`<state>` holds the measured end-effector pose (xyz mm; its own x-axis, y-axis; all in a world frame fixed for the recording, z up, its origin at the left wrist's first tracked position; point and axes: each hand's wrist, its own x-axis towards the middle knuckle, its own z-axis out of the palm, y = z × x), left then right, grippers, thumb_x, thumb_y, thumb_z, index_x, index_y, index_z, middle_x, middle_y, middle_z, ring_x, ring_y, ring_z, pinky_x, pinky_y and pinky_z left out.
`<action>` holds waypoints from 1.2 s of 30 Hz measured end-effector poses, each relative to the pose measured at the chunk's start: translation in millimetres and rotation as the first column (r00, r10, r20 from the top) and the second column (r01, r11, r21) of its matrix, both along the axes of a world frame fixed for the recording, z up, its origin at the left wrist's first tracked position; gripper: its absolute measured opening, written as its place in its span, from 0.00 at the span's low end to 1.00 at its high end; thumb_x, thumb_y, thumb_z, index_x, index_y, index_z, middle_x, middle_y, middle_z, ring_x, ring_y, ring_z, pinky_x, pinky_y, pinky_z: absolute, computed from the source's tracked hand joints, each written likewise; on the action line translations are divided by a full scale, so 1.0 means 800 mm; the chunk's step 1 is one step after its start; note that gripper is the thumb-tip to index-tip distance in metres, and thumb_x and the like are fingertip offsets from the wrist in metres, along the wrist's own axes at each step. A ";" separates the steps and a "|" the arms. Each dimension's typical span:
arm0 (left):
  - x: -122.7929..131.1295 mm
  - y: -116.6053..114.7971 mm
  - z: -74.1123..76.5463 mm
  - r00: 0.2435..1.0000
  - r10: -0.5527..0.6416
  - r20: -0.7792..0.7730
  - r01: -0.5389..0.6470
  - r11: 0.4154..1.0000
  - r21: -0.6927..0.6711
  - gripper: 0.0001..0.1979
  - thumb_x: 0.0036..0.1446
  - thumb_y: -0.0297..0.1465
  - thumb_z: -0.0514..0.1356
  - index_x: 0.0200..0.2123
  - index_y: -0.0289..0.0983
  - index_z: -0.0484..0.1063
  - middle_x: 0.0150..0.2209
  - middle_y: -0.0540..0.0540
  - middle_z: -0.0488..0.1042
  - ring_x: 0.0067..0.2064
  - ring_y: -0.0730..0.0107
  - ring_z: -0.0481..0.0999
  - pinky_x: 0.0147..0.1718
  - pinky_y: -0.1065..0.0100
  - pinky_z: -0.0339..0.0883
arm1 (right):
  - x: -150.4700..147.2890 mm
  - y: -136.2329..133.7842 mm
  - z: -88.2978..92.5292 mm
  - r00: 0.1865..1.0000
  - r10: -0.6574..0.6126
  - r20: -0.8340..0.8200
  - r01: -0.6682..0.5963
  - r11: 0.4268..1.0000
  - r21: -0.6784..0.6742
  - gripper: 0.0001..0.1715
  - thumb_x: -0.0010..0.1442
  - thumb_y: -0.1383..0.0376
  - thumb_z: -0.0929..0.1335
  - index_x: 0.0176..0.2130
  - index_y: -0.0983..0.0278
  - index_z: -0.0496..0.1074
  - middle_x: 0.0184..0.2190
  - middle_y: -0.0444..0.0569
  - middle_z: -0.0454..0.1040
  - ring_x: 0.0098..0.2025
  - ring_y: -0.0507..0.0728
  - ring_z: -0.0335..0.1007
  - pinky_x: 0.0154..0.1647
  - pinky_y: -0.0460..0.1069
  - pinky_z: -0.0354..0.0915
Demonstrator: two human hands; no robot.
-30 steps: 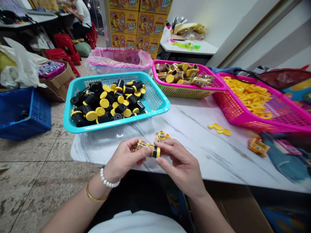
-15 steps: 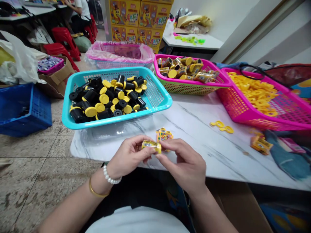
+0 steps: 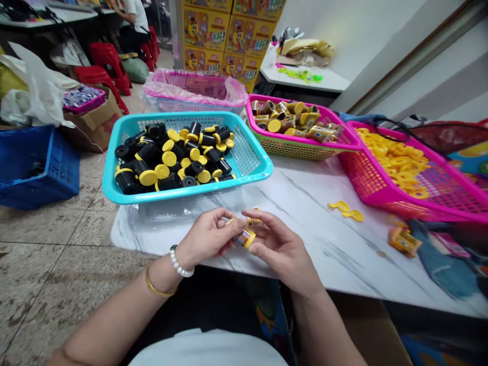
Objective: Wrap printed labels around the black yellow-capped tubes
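A small canister [image 3: 245, 237] with a printed yellow wrapper and a yellow cap lies tilted in my left hand [image 3: 213, 235], between thumb and curled fingers. My right hand [image 3: 287, 248] is beside its capped end. The right thumb tip is at the cap, touching or very close, while the index finger arches above, apart from the thumb. Behind the fingers, printed yellow wrappers [image 3: 256, 219] lie on the white marble-patterned table [image 3: 301, 203], partly hidden by my right hand. Beyond my hands stands a turquoise basket [image 3: 186, 194] of black canisters with yellow caps.
A pink basket [image 3: 305, 145] of wrapped canisters stands at the back. Another pink basket [image 3: 366, 188], at right, has yellow ring-shaped pieces. Two loose yellow pieces [image 3: 346, 211] and a printed packet [image 3: 404, 241] lie nearer. A blue crate [image 3: 61, 168] stands on the floor at left.
The canister has turned so that its capped end tips down towards me. My right index finger has lifted off the cap and moved over the wrappers. The view has shifted slightly.
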<state>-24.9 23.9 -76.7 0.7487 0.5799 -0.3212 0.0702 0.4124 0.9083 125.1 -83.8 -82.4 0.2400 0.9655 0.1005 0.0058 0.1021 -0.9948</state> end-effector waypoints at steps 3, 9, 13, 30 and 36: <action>-0.001 0.006 -0.001 0.997 -0.037 0.075 0.046 0.992 -0.121 0.29 0.47 0.54 0.69 0.38 0.34 0.72 0.17 0.53 0.70 0.14 0.81 0.61 0.11 0.79 0.51 | -0.001 0.001 -0.001 0.984 -0.121 0.131 0.103 0.985 0.136 0.13 0.56 0.66 0.77 0.43 0.54 0.82 0.43 0.49 0.80 0.45 0.58 0.79 0.47 0.54 0.77; -0.006 0.013 -0.008 0.980 -0.090 0.179 0.142 0.943 -0.301 0.26 0.43 0.50 0.73 0.29 0.33 0.71 0.20 0.50 0.73 0.14 0.81 0.65 0.10 0.79 0.54 | -0.010 0.001 -0.005 0.947 -0.205 0.248 0.143 0.959 0.245 0.16 0.57 0.71 0.75 0.44 0.52 0.82 0.45 0.48 0.79 0.47 0.58 0.78 0.47 0.52 0.77; -0.005 0.005 -0.008 0.973 -0.082 0.217 0.142 0.951 -0.276 0.25 0.49 0.50 0.70 0.34 0.33 0.71 0.21 0.51 0.73 0.15 0.79 0.67 0.10 0.79 0.57 | -0.013 -0.001 0.010 0.863 -0.140 0.486 0.052 0.981 0.189 0.26 0.57 0.67 0.75 0.54 0.53 0.76 0.50 0.51 0.78 0.50 0.60 0.78 0.46 0.52 0.77; 0.002 -0.003 -0.026 0.974 -0.059 0.221 0.094 0.984 -0.152 0.31 0.45 0.52 0.70 0.41 0.32 0.71 0.26 0.49 0.75 0.18 0.79 0.70 0.15 0.77 0.61 | 0.148 0.174 0.128 0.176 -0.391 0.903 0.163 0.917 0.365 0.17 0.64 0.60 0.66 0.48 0.61 0.79 0.46 0.55 0.81 0.50 0.64 0.77 0.54 0.59 0.69; -0.001 -0.004 -0.013 0.990 -0.060 0.131 0.068 0.996 -0.055 0.29 0.46 0.50 0.70 0.40 0.32 0.72 0.26 0.49 0.74 0.18 0.78 0.69 0.16 0.76 0.61 | 0.045 0.222 0.086 0.238 0.043 0.970 -0.004 0.999 -0.043 0.08 0.59 0.60 0.73 0.32 0.62 0.81 0.30 0.49 0.83 0.34 0.57 0.78 0.36 0.49 0.67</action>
